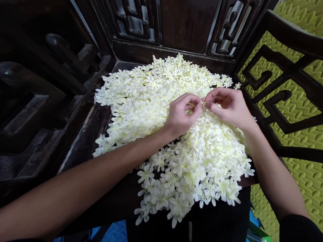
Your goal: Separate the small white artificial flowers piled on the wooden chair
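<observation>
Head view, close, downward over flower-heaped chair seat

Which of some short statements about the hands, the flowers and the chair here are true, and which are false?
1. Both hands meet above the flowers. True: the left hand and the right hand touch at the fingertips over the heap.
2. The flowers are red. False: they are white with pale yellow centres.
3. The flowers lie on a dark wooden chair. True.
4. The right hand rests flat on the floor mat. False: it is raised over the flowers, fingers pinched together.
5. The fingers pinch something small between them. True, though it is too small to tell what it is.
</observation>
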A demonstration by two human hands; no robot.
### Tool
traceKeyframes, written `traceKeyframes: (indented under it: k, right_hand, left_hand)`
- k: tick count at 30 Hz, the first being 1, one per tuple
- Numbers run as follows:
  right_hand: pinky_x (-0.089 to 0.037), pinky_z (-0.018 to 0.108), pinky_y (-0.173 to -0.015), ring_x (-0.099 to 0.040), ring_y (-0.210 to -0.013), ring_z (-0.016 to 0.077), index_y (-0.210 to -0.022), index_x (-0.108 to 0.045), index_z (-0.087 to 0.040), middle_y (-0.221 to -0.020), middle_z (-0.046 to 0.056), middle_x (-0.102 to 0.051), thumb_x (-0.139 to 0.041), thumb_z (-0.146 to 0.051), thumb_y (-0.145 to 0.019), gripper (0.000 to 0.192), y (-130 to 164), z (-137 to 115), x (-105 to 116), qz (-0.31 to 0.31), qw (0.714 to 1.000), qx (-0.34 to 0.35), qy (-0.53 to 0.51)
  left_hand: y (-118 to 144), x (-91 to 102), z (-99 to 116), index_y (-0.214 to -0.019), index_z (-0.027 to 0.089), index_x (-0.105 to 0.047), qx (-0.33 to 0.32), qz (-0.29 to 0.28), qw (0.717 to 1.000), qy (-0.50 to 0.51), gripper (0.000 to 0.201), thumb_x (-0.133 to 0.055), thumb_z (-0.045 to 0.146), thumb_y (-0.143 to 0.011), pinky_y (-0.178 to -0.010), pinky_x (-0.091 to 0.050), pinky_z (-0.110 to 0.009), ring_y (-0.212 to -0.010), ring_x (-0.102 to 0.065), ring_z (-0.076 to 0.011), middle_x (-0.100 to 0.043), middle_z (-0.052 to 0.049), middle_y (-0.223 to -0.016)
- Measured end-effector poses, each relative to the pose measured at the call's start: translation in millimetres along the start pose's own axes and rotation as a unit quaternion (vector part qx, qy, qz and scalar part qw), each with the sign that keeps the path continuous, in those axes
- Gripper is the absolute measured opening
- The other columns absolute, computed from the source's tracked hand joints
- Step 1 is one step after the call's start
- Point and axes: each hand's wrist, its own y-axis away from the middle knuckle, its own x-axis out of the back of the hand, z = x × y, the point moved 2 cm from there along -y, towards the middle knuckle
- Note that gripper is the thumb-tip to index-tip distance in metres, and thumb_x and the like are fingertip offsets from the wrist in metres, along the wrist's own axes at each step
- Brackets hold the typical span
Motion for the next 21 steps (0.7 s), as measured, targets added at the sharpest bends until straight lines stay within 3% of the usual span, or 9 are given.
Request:
traceKeyframes:
  k: [15, 19, 21]
  right_hand:
    - [-0.046, 0.022, -0.055, -0.060, -0.064, 0.0106, -0.085, -0.073, -0.014, -0.075, 0.001, -0.070, -0.062, 0.001, -0.077, 0.020, 0.2, 1.8, 4.8, 0.012, 1.000, 0.002, 0.015]
    - [-0.049, 0.024, -0.057, -0.060, -0.067, 0.0116, -0.088, -0.073, -0.016, -0.081, 0.002, -0.070, -0.078, -0.015, -0.079, 0.010, 0.7, -1.6, 2.9, -0.013, 1.000, -0.018, 0.001]
    - [-0.051, 0.025, -0.060, -0.062, -0.070, 0.0128, -0.086, -0.073, -0.017, -0.083, 0.003, -0.070, -0.084, -0.026, -0.077, 0.017, 0.6, -1.9, 1.6, -0.004, 1.000, -0.028, -0.010]
  left_hand:
    - [-0.3, 1.2, 3.6, -0.089, 0.016, -0.064, 0.010, -0.024, 1.000, 0.009, 0.005, -0.062, 0.013, -0.085, -0.071, -0.057, -0.025, -0.086, -0.064, -0.0130, -0.066, -0.004, -0.093]
    - [-0.5, 1.8, 3.1, -0.093, 0.016, -0.065, 0.010, -0.004, 1.000, 0.005, 0.006, -0.063, 0.018, -0.088, -0.070, -0.057, -0.024, -0.084, -0.064, -0.0125, -0.066, -0.004, -0.093]
    - [-0.4, 1.9, 3.1, -0.095, 0.017, -0.065, 0.004, -0.001, 1.000, 0.006, 0.007, -0.062, 0.020, -0.089, -0.069, -0.057, -0.024, -0.086, -0.065, -0.0128, -0.067, -0.004, -0.094]
